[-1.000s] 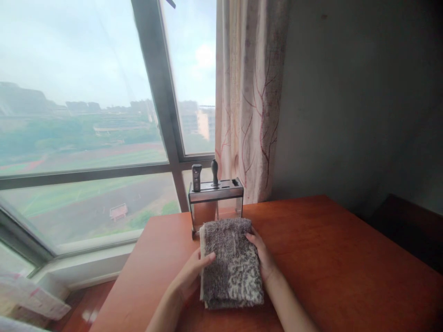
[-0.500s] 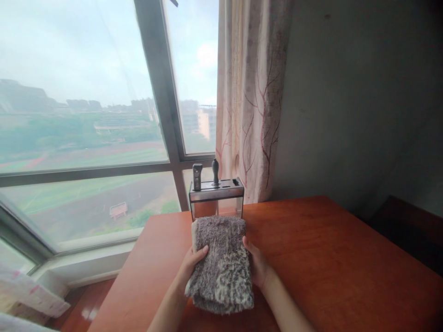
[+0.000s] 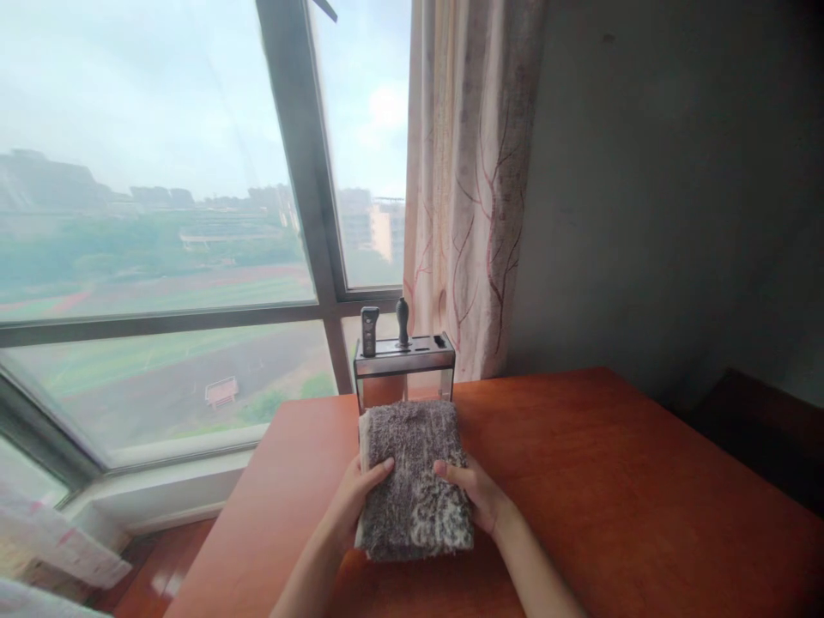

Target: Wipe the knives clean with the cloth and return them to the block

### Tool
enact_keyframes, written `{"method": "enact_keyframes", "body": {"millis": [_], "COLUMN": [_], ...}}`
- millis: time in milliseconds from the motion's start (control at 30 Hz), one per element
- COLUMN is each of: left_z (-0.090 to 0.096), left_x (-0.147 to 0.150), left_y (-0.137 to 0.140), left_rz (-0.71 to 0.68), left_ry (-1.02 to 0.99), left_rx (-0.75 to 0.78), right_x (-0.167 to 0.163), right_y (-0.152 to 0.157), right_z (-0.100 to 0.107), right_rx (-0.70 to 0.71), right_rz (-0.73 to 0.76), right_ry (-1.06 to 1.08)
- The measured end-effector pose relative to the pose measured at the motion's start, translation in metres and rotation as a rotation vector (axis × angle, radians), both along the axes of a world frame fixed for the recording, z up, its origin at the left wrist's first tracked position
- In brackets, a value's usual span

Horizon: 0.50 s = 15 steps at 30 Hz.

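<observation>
A folded, shaggy grey-and-white towel (image 3: 412,489) is held up in front of me, over the near part of the wooden table (image 3: 579,481). My left hand (image 3: 360,489) grips its left edge, thumb on the front face. On the right edge, my right hand (image 3: 480,493) grips it the same way, thumb lying across the front. The other fingers of both hands are hidden behind the towel. Just beyond it stands a knife block (image 3: 404,365) with clear sides, its lower part covered by the towel. Two dark handles stick up from its top.
A large window (image 3: 160,318) with grey frames fills the left side. A patterned curtain (image 3: 473,189) hangs behind the table, next to a grey wall (image 3: 657,197). At the lower left are more curtain fabric (image 3: 57,532) and a strip of wooden floor.
My right thumb has moved left onto the towel's front face. The towel's lower edge has risen a little and looks straighter. The view has shifted slightly.
</observation>
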<state>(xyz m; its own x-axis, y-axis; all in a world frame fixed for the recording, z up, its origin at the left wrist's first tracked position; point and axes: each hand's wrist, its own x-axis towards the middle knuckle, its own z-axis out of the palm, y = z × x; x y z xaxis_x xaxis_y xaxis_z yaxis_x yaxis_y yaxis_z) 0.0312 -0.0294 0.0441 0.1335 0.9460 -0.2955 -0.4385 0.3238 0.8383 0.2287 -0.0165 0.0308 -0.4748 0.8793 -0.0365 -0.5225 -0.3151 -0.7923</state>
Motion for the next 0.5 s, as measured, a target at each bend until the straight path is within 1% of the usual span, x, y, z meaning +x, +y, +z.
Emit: {"method": "enact_keyframes", "body": {"millis": [100, 200, 300, 367, 400, 500], "left_z": [0.002, 0.000, 0.000, 0.004, 0.007, 0.022], "left_x": [0.002, 0.001, -0.004, -0.011, -0.015, -0.027], "left_y": [-0.002, 0.001, 0.007, 0.010, 0.013, 0.021], "left_rz": [-0.013, 0.019, 0.072, 0.142, 0.199, 0.419], "left_ry": [-0.010, 0.060, 0.205, 0.301, 0.340, 0.414], "left_rx": [0.002, 0.031, 0.154, 0.256, 0.292, 0.338], "right_x": [-0.003, -0.007, -0.009, -0.010, -0.011, -0.012], "right_y": [0.000, 0.001, 0.002, 0.003, 0.004, 0.006], "right_z": [0.003, 0.002, -0.001, -0.003, -0.004, -0.007], "right_rx": [-0.026, -0.064, -0.115, -0.162, -0.191, -0.280], "right_rz": [-0.016, -0.040, -0.063, -0.081, -0.087, -0.079], "right_ry": [0.014, 0.044, 0.072, 0.090, 0.098, 0.124]}}
